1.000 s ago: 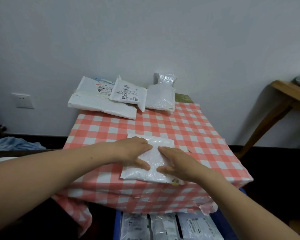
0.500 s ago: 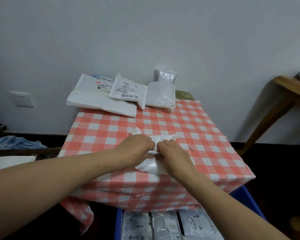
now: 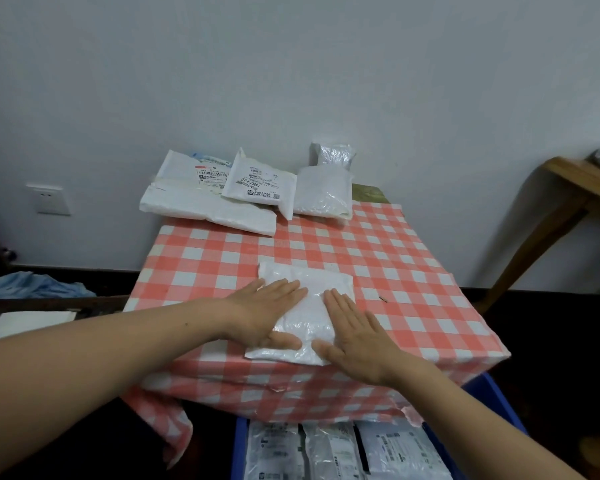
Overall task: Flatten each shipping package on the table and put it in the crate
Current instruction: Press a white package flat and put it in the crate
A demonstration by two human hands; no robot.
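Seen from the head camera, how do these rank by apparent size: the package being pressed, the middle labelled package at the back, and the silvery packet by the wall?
1. Pressed package, though it lies nearest the camera, which flatters it.
2. Middle labelled package.
3. Silvery packet, partly hidden.
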